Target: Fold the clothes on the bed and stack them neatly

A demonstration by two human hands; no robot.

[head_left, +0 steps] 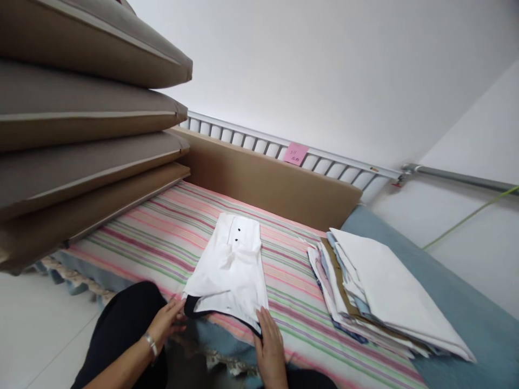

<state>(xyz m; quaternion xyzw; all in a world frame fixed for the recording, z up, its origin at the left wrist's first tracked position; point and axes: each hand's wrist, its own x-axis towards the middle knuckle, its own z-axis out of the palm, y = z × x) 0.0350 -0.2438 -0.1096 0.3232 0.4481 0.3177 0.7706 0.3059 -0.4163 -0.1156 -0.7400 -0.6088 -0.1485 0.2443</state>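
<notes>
A white garment (233, 259) with two small dark buttons and black edging lies on a striped cloth, its black-edged end toward me. Some folds rise in its middle. My left hand (165, 322), with a bracelet on the wrist, is at the near left corner of the garment, its fingers apart and touching the edge. At the near right corner rests my right hand (270, 340), fingers stretched out over the black edge. Its thumb lies beside the hem.
To the right is a pile of folded clothes (377, 292). Thick brown cushions (93, 116) are stacked at the left. A brown board-like panel (267, 178) stands along the back before a white slatted rail. The striped cloth (162, 237) covers a low surface.
</notes>
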